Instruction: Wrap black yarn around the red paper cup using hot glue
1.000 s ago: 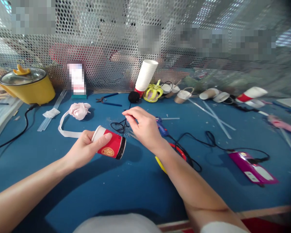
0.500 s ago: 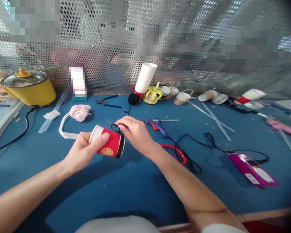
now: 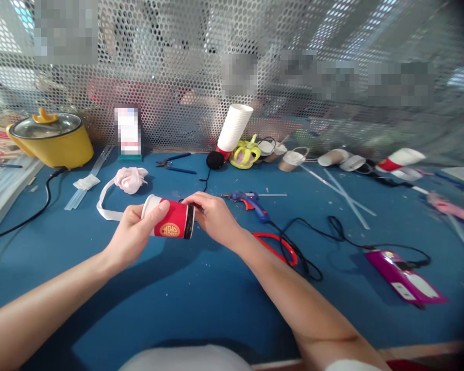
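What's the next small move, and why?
Probably wrap the black strand another turn beside the black band: the left hand holds the red cup sideways, the right hand is at its banded end, and the strand runs from the black ball toward that hand.

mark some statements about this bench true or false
1. The left hand holds a red-and-white paper cup. True.
2. The cup's open end faces the right hand. False: its black-banded end does.
3. A blue plastic glue gun lies on the blue table. True.
4. The round yellow electric pot is uncovered. False: its glass lid is on.
5. The pale pink fabric bundle lies left of the blue-handled metal pliers. True.
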Available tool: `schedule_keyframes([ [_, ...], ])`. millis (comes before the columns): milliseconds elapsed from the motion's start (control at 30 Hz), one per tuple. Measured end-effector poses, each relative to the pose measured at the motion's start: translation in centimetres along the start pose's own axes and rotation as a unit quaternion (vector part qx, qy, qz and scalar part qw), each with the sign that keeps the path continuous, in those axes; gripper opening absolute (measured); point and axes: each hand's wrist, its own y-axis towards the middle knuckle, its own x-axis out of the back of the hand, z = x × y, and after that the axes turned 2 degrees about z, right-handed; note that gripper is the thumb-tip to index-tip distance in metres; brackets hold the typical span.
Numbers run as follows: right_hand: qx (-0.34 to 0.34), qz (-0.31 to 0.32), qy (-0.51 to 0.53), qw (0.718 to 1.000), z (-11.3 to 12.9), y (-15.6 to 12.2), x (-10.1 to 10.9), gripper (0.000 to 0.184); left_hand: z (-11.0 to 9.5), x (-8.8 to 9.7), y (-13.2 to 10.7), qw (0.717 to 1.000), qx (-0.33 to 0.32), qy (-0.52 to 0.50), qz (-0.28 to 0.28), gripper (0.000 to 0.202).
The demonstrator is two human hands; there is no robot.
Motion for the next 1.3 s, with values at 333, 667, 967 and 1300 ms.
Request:
schedule_keyframes([
  [333, -0.097, -0.088, 0.041, 0.991, 1.4, -1.0, 2.5, 0.016, -0.3, -0.6, 0.8, 0.995, 0.038, -0.095, -0.019, 0.029],
  [667, -0.178, 0.084, 0.290, 0.937, 3.4, -2.0, 2.1, 0.017, 0.2, -0.5, 0.9, 0.997, 0.027, -0.078, -0.009, 0.033],
  [967, -0.197, 0.070, 0.308, 0.928, 3.1, -2.1, 1.7, 0.022, 0.6, -0.3, 0.9, 0.998, 0.013, -0.058, 0.008, 0.034],
  [1300, -0.179, 0.040, 0.308, 0.934, 2.7, -2.3, 1.5, 0.022, -0.2, 0.5, 1.1, 0.995, 0.017, -0.004, 0.093, 0.032],
])
